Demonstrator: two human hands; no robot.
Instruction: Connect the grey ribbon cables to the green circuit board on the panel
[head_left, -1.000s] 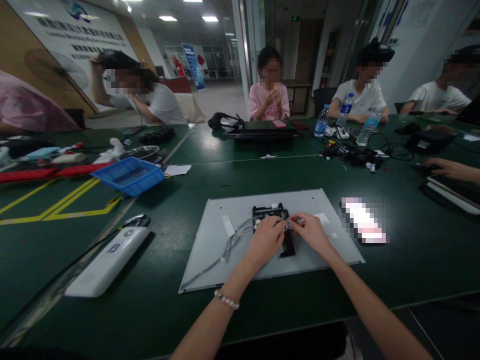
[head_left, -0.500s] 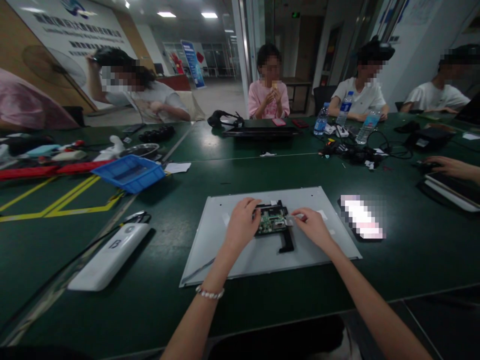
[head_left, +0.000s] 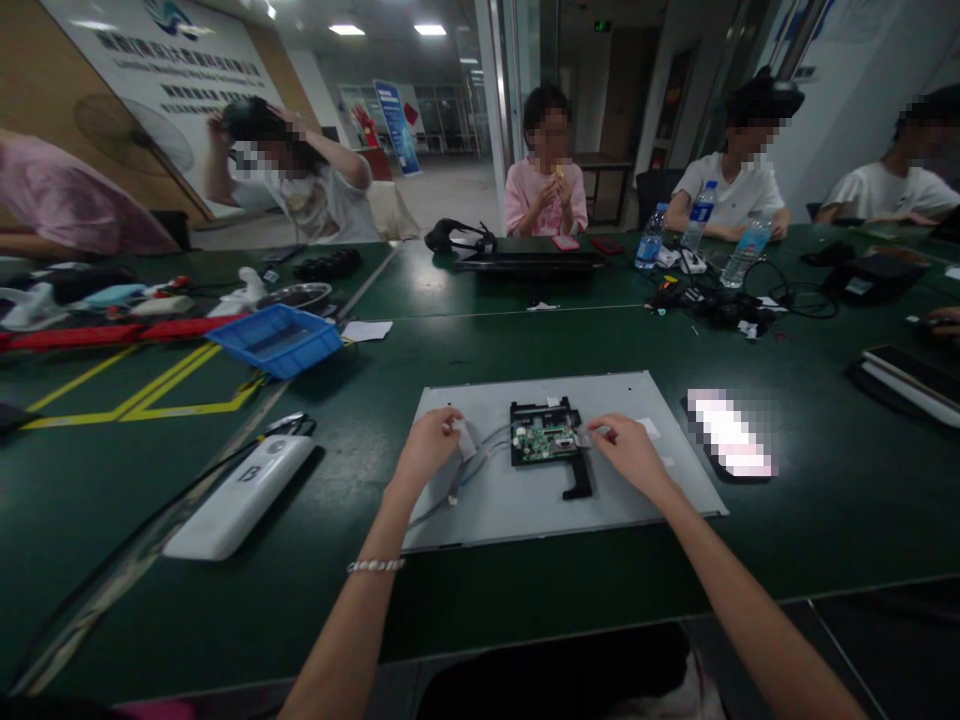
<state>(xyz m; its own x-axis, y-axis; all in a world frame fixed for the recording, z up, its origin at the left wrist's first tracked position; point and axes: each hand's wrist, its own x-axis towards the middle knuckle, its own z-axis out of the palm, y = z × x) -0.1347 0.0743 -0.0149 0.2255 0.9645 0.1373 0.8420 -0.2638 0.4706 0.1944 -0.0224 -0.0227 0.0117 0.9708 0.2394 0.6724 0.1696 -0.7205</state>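
A grey metal panel (head_left: 487, 510) lies on the green table, with a green circuit board (head_left: 544, 442) in a black bracket (head_left: 577, 478) on it. Grey cables (head_left: 469, 478) run left from the board. My left hand (head_left: 431, 440) is over the panel's left part, its fingers pinched at a whitish strip of tape (head_left: 466, 440). At the board's right edge, my right hand (head_left: 626, 445) has thumb and finger closed on a small clear-looking tape piece (head_left: 583, 438).
A phone (head_left: 727, 435) lies right of the panel. To the left are a white power bank (head_left: 240, 497) with a black cable and a blue tray (head_left: 279, 342). Bottles (head_left: 651, 238) and cables stand farther back. Several people sit around the table.
My left hand has moved left off the board to the whitish strip, uncovering the grey cables. My right hand stays at the board's right edge. A person at the back left has raised both arms.
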